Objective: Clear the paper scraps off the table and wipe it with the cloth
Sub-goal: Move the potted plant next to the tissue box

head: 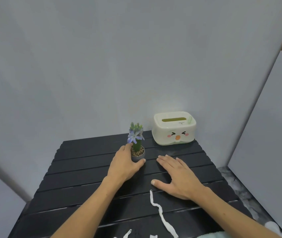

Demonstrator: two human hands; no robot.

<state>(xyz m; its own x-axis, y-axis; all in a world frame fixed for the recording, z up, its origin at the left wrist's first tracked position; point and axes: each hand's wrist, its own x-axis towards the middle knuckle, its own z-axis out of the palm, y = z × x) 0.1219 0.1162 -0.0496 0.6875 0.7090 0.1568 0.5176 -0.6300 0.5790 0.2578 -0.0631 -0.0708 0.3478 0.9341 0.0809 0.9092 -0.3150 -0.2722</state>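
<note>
Your left hand (125, 163) grips the plant pot (137, 154); your right hand (176, 176) lies spread flat on the table (78, 177). Paper scraps (160, 213) remain near you; the cloth (217, 235), probably, waits unused at the front edge.

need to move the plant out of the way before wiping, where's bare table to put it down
Free: the far-left slats of the table, left of the left hand gripping the plant pot, and the left middle beside that forearm. Crowded: far right by the tissue box, the right hand flat at centre, paper scraps along the near edge.
</note>
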